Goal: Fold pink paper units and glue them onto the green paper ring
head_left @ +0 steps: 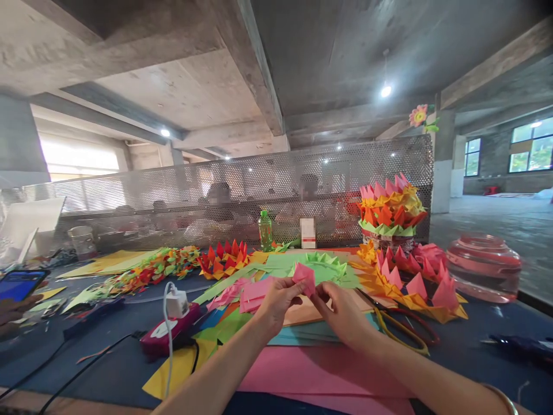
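A small pink folded paper piece (304, 275) is held up over the middle of the table. My left hand (279, 297) pinches it between thumb and fingers from the left. The fingertips of my right hand (339, 311) close on its lower right edge. Beneath my hands lie pink paper sheets (319, 369) and blue sheets (298, 335). Just behind the folded piece sits a ring of light green folded paper points (330, 266). Small pink paper slips (256, 294) rest to the left of my left hand.
Scissors with yellow and red handles (404, 331) lie right of my right hand. Pink-and-orange paper crowns (417, 288) and a pink plastic jar (484, 271) stand farther right. At left are a purple power strip (173, 331) with cables and another person's hand holding a phone (21, 285).
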The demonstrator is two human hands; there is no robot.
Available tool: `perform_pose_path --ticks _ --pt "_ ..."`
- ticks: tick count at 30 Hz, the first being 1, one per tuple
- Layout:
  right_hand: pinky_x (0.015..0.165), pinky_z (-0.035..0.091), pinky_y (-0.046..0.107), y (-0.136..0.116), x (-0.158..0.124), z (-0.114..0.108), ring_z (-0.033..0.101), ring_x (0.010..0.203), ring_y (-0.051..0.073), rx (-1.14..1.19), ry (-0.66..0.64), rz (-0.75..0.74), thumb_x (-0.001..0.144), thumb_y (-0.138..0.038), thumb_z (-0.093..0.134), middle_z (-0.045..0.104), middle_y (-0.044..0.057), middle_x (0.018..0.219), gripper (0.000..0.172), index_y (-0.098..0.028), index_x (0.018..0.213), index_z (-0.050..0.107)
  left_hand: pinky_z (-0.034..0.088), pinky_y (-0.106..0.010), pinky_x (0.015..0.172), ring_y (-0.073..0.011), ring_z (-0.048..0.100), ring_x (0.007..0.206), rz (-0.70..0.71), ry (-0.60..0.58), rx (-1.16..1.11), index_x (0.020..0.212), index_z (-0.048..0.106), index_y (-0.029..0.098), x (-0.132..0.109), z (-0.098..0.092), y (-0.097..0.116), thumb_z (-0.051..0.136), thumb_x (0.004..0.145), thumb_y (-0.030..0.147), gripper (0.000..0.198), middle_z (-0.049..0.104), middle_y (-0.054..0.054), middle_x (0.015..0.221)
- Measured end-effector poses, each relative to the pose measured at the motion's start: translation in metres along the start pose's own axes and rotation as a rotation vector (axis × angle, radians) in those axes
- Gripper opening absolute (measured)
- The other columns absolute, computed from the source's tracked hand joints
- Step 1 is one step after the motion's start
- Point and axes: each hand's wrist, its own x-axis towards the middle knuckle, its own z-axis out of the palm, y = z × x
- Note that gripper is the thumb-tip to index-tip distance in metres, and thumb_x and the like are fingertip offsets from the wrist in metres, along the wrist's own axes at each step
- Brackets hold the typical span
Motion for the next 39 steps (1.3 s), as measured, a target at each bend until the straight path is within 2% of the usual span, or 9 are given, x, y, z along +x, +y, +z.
perform_pose_path --ticks 8,20,29,34,39 --pt "0.061 0.041 0.03 0.0 -0.001 0.001 0.058 0.077 0.021 -0.031 -0.011 -0.001 0.097 -0.041 0.044 0.062 0.006 0.081 0.03 -0.02 0.081 0.056 0.053 -0.029 0.069 -0.0133 0.062 0.071 -0.002 -0.007 -0.008 0.081 0.063 0.012 -0.003 0.003 0.002 0.065 0.095 0.028 0.021 0.064 0.001 0.079" --pt "0.06 0.04 0.029 -0.003 -0.003 -0.001 0.057 0.075 0.021 -0.053 -0.01 0.001 0.097 -0.041 0.044 0.06 0.005 0.079 0.028 -0.021 0.077 0.05 0.05 -0.027 0.066 -0.0127 0.059 0.067 -0.01 -0.031 -0.035 0.08 0.065 0.013 -0.004 0.003 0.006 0.066 0.094 0.028 0.021 0.062 0.002 0.074" --pt "0.06 0.042 0.029 -0.002 -0.003 0.0 0.058 0.077 0.02 -0.051 -0.014 -0.021 0.098 -0.038 0.045 0.061 0.006 0.08 0.027 -0.02 0.08 0.055 0.038 -0.024 0.059 -0.0114 0.053 0.062 -0.003 -0.006 -0.079 0.073 0.071 0.013 -0.008 0.005 0.011 0.08 0.076 0.038 0.027 0.064 0.0 0.068" --pt "0.061 0.042 0.029 0.0 -0.003 0.001 0.057 0.078 0.02 -0.053 -0.008 -0.024 0.097 -0.038 0.046 0.061 0.005 0.08 0.027 -0.02 0.08 0.055 0.04 -0.025 0.06 -0.0114 0.053 0.062 -0.013 -0.009 -0.074 0.071 0.067 0.014 -0.009 0.005 0.012 0.075 0.082 0.037 0.027 0.063 0.001 0.07" --pt "0.061 0.042 0.029 0.0 -0.003 0.001 0.057 0.078 0.021 -0.06 -0.007 -0.028 0.097 -0.037 0.046 0.061 0.005 0.08 0.026 -0.02 0.079 0.054 0.04 -0.024 0.059 -0.0108 0.053 0.062 -0.008 -0.021 -0.07 0.072 0.066 0.013 -0.009 0.005 0.013 0.076 0.083 0.034 0.026 0.062 0.001 0.069"
